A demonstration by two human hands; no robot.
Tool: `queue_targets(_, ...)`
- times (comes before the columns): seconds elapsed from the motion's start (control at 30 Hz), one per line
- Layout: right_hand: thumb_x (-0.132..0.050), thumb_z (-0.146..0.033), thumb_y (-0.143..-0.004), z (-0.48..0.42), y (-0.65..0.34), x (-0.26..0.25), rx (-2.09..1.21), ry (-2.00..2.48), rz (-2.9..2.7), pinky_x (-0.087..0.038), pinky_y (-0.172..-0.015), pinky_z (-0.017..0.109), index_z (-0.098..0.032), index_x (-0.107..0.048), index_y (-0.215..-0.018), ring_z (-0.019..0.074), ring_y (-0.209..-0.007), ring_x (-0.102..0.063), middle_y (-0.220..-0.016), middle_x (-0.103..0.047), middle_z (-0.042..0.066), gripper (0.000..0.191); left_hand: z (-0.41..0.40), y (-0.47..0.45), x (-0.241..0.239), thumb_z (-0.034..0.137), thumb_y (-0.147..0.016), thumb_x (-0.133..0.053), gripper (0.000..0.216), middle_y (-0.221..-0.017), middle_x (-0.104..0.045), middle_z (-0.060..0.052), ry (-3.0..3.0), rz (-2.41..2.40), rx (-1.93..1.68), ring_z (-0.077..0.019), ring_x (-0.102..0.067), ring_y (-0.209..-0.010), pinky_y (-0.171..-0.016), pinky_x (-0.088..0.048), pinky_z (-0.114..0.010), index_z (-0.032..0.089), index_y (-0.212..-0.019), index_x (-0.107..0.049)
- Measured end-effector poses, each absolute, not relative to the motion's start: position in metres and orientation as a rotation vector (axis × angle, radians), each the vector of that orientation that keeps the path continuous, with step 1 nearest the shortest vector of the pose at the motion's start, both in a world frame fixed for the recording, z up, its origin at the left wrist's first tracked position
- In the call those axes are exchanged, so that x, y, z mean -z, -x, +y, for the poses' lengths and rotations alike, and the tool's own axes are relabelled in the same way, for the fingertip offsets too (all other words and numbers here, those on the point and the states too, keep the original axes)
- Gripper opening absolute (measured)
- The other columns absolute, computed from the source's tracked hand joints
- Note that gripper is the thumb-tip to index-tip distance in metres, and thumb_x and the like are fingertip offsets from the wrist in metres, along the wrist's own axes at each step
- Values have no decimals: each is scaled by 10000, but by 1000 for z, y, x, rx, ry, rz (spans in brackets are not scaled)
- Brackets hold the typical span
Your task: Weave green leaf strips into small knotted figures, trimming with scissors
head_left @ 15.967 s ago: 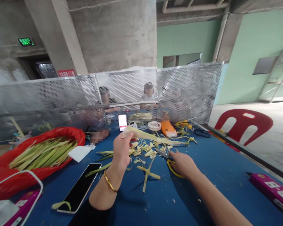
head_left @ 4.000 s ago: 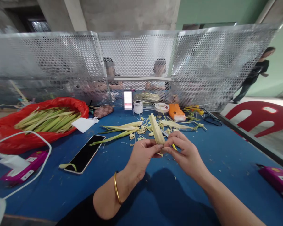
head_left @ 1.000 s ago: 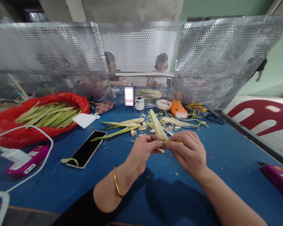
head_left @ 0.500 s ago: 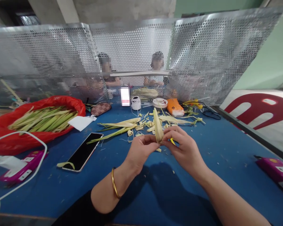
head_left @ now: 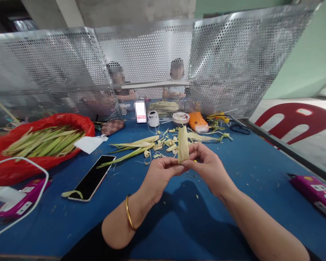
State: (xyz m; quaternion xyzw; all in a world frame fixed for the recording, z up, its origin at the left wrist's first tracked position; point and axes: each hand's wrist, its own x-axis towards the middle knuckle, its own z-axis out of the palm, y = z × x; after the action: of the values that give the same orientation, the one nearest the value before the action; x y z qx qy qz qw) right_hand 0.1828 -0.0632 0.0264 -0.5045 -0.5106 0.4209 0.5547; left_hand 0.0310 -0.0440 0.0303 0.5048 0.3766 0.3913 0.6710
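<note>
Blue table [head_left: 233,174] backed by a perforated metal screen [head_left: 233,65]; people sit behind it.

1. Far left, at 9 o'clock from the hands: a red bag [head_left: 21,166] full of green leaves [head_left: 43,143]. A phone [head_left: 91,177] lies face up between the bag and the hands.
2. Left hand [head_left: 159,175]: thumb and fingertips are pressed together, pinching the lower end of a leaf strip [head_left: 183,146]. A bangle [head_left: 129,217] sits on the wrist.
3. Leaf strip: held above the table at centre, upright, its free end pointing to 12 o'clock. Cut scraps [head_left: 163,146] lie on the table just beyond, at 11 o'clock.
4. Right hand [head_left: 210,168]: fingertips closed on the same lower end, touching the left fingertips.
5. Far right, at 3 o'clock: a magenta box [head_left: 312,190]; a red chair [head_left: 293,117] stands off the table at 2 o'clock.

Handling, as judged: the strip looks light, thin and pliable, and likely to split along its fibres. Grip it low, across its full width, with flat fingertips. Avoid hard creasing.
</note>
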Motion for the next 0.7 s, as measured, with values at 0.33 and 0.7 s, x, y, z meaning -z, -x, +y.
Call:
queue_targets(0.33, -689, -300, -761, -62, -183, -21, -807, 1122, -1215, -463, -678, 309, -215, -584, -910, 158, -696, -580, -759, -619, -5, 201, -44, -27, -33, 233, -702, -708, 172, -814, -753, -88, -973, 966, -830, -190, -696, -800, -761, -496, -288, 148, -846, -747)
queue_targets(0.7, -643, -116, -824, -62, -185, -22, 398, 968, -1885, -429, -759, 361, -230, -656, -834, 184, -795, -607, -841, -647, 30, 116, -42, -24, -29, 216, -672, -739, 101, -820, -733, -59, -763, 782, -835, -170, -669, -800, -689, -506, -230, 150, -746, -720)
